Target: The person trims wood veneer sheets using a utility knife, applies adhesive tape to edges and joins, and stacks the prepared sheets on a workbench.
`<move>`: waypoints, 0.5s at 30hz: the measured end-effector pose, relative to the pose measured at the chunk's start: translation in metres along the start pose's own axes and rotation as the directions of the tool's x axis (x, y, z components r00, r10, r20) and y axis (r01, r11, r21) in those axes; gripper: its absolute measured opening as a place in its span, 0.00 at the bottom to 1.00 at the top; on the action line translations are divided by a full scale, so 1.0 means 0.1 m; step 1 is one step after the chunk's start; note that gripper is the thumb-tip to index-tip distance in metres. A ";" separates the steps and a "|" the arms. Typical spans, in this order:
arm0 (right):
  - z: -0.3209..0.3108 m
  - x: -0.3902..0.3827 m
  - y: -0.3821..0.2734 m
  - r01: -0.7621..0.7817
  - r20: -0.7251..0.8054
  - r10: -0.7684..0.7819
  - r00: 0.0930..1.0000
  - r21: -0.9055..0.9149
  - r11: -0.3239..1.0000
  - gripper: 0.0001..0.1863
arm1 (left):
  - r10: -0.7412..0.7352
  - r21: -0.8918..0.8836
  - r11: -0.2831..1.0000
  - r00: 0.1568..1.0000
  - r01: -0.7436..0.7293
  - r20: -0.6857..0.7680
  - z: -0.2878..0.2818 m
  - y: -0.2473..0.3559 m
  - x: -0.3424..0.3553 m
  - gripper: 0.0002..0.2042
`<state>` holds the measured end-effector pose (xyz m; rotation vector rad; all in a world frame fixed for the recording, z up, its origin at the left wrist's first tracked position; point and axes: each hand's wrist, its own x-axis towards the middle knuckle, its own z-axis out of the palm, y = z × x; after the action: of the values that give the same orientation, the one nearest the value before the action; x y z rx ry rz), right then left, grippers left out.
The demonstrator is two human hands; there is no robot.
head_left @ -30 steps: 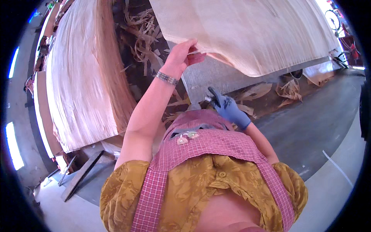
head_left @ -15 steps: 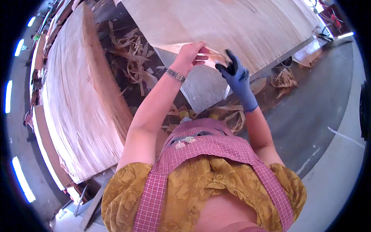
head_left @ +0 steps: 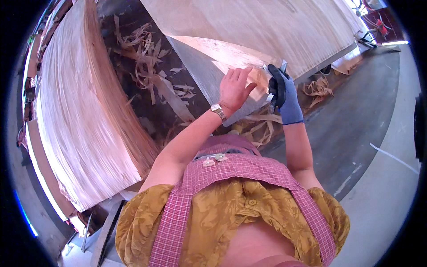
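Note:
My bare left hand, with a watch at the wrist, has its fingers extended over the peach-coloured corner area of a large pale veneer sheet, the thumb apart. Just right of it, my right hand, in a blue-and-black glove, is closed on a slim metal tool, possibly a blade, at that same corner. Beneath the sheet's edge lies a grey board. Whether the left fingertips press on the veneer or hover is hard to tell.
A tall veneer stack with ragged brown edges stands on the left. Torn veneer scraps litter the dark floor between stacks and below the corner. A dark grey surface spans the right. Red equipment is at the far right back.
My left hand let go of the pinched sheet edge and moved lower and right, fingers extended. My right hand rose to the corner; its metal tool now shows clearly.

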<state>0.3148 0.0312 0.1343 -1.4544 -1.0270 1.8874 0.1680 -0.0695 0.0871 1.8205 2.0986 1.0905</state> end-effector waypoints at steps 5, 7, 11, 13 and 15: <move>-0.10 0.04 0.09 -0.020 -0.010 0.021 1.000 0.018 1.000 0.12 | -0.161 -0.019 0.987 0.986 0.160 -0.054 0.05 0.16 -0.09 0.37; -0.09 0.00 0.08 -0.007 0.025 0.006 1.000 0.042 0.999 0.11 | -0.287 0.021 0.957 0.958 0.288 -0.016 0.17 0.08 -0.17 0.39; -0.15 -0.06 0.14 -0.030 -0.022 0.028 0.999 -0.114 0.993 0.12 | -0.180 0.325 0.935 0.978 0.138 0.102 0.42 -0.25 -0.40 0.41; -0.22 -0.07 0.20 0.003 0.052 0.005 0.999 -0.152 0.988 0.12 | -0.153 0.326 0.942 0.965 0.077 0.212 0.44 -0.31 -0.51 0.40; -0.26 -0.07 0.26 0.051 0.082 -0.033 0.996 -0.221 0.974 0.13 | -0.129 0.327 0.945 0.940 0.019 0.317 0.38 -0.34 -0.65 0.40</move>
<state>0.3430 0.0170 0.1134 -1.4774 -1.3326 1.8595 0.1777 -0.1128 0.0171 1.8756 2.2030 0.3949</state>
